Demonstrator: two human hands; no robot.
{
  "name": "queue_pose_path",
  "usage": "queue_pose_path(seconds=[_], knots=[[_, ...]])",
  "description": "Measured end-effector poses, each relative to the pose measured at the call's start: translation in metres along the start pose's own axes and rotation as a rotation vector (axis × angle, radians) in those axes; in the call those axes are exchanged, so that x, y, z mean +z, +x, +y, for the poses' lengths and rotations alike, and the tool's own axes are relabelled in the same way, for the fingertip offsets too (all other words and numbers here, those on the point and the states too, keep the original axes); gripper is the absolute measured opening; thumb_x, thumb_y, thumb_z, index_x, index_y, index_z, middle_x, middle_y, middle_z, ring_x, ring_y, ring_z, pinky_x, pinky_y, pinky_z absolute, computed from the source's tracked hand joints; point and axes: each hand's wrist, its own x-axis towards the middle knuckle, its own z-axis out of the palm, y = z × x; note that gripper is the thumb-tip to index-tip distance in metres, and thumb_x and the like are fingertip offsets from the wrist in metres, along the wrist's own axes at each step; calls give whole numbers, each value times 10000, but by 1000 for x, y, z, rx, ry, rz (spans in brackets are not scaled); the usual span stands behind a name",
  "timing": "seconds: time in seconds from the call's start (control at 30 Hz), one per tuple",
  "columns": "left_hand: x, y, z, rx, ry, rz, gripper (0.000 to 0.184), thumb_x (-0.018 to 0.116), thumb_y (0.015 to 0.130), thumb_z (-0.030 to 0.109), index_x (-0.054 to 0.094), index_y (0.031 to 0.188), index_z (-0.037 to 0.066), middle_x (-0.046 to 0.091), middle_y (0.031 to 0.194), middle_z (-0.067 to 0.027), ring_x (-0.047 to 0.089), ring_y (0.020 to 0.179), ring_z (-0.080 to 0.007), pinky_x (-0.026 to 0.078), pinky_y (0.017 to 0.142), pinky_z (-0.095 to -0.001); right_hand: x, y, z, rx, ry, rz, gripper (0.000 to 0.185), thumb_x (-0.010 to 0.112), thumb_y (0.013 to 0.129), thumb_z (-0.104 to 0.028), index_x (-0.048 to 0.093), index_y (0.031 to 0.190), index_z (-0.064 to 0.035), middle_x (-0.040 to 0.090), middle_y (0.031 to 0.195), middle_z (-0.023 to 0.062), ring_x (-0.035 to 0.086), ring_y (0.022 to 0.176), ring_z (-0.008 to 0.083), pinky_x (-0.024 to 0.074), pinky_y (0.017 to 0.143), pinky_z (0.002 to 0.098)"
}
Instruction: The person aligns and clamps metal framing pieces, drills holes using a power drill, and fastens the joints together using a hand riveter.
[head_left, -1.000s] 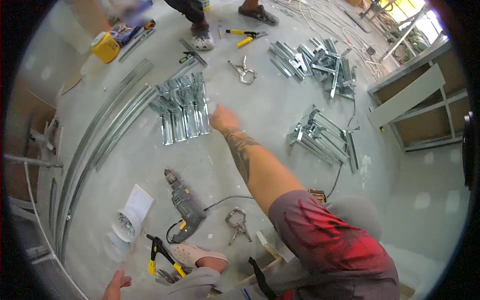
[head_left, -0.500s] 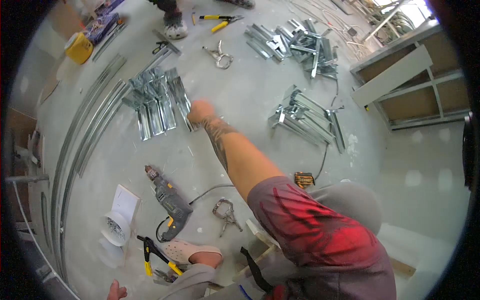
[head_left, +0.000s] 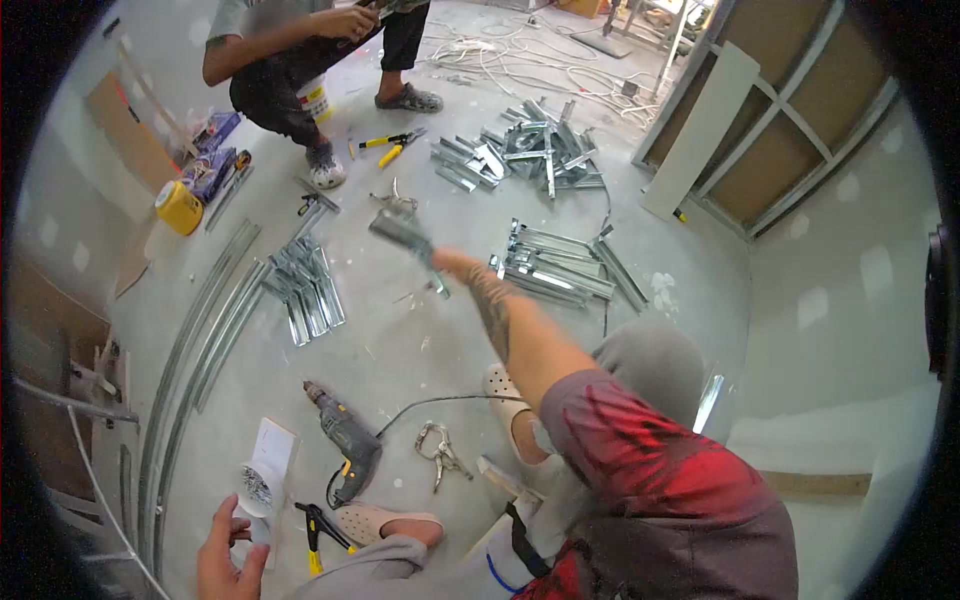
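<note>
Right hand (head_left: 456, 262) grips a bent silvery metal channel (head_left: 401, 231), now away from the matching row (head_left: 312, 290); left hand (head_left: 226, 560) hangs open

The drill (head_left: 345, 440) lies on the floor (head_left: 430, 350) between the left hand (head_left: 230, 562) and the right hand (head_left: 452, 262). Just past the left hand is a cup (head_left: 276, 484) with bits (head_left: 256, 485) in it. One metal pile (head_left: 307, 292) is left of the right hand, and another metal pile (head_left: 555, 268) is to its right.
</note>
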Motion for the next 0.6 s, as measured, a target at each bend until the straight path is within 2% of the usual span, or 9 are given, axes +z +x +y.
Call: queue_pose_path(seconds=[0.03,0.1,0.17,0.23,0.27,0.43,0.5,0.53,0.6], knots=[[1,-3,6,30,-3,-5,563,616,901,180,413,1420,100,634,1110,-209,623,1000,-295,470,897,-385,-24,-3,11,-191,-184,92,287,505,917,-278,606,987,-18,668,869,139,664,702,204,519,624,374],[3,-10,15,37,-19,-20,564,618,902,186,412,1420,98,636,1113,-202,622,1023,-294,468,908,-379,-93,-31,-33,259,-71,157,339,536,875,-210,518,1083,57,643,937,169,669,800,231,524,657,392],[8,-17,25,36,-40,-30,565,619,904,191,411,1420,95,637,1116,-195,621,1046,-293,465,919,-374,-128,-38,-61,461,793,808,421,579,771,-159,482,1097,88,634,868,252,650,709,337,519,658,410],[15,-23,37,45,-127,24,617,665,739,50,497,1332,39,673,1003,-171,653,933,-259,485,864,-358,-153,-41,-87,404,462,969,589,570,790,-229,332,1161,161,605,993,314,654,867,389,521,731,431],[15,-22,35,41,-124,47,617,665,739,50,497,1332,39,673,1003,-171,653,933,-259,485,864,-358,-156,-35,-99,346,386,1060,567,592,767,-228,359,1141,129,602,966,312,640,855,418,502,779,447],[-5,-19,30,184,-199,120,583,707,735,65,527,1287,21,674,1002,-160,662,956,-268,470,899,-349,-116,-3,-208,5,502,997,516,607,752,-161,366,1143,74,589,963,306,620,907,416,479,829,449],[-17,-17,43,339,-95,348,512,697,750,70,563,1242,22,672,1036,-162,657,962,-274,472,895,-348,-79,-23,-271,-309,624,872,607,537,753,-94,274,1290,10,565,894,148,602,761,204,483,615,328],[-23,-14,50,424,-30,455,468,692,762,74,582,1214,24,663,1061,-163,641,986,-289,465,905,-355,-59,-25,-292,-336,647,813,607,537,753,-94,274,1290,10,565,894,148,602,761,204,483,615,328],[-39,-12,68,519,95,616,404,692,782,89,606,1171,19,642,1106,-167,603,1033,-319,447,927,-368,-20,-31,-327,-596,736,612,721,541,713,-82,304,1389,3,563,1076,189,596,935,279,483,829,370]])
